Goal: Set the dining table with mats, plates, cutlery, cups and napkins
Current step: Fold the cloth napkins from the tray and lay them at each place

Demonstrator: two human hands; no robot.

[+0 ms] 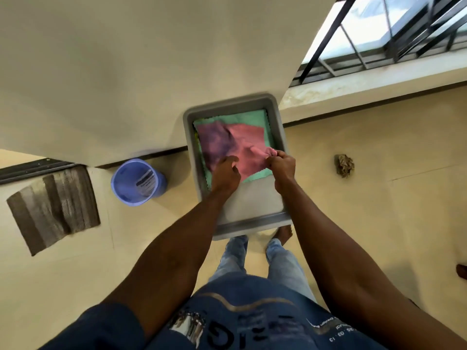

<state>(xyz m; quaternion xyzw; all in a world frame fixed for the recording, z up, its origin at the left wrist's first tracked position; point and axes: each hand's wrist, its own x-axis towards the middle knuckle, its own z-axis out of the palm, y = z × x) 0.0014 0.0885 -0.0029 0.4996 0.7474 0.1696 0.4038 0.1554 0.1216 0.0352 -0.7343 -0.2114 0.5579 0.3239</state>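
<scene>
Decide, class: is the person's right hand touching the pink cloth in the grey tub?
Touching. The head view shows the right hand pinching a bunched corner of the pink cloth, which lies over a green cloth inside the grey tub.

Floor [379,210]: tub [188,117], bucket [137,183], mat [53,208].

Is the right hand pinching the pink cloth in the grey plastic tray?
Yes, the right hand pinches a bunched edge of the pink cloth over the grey plastic tray.
</scene>
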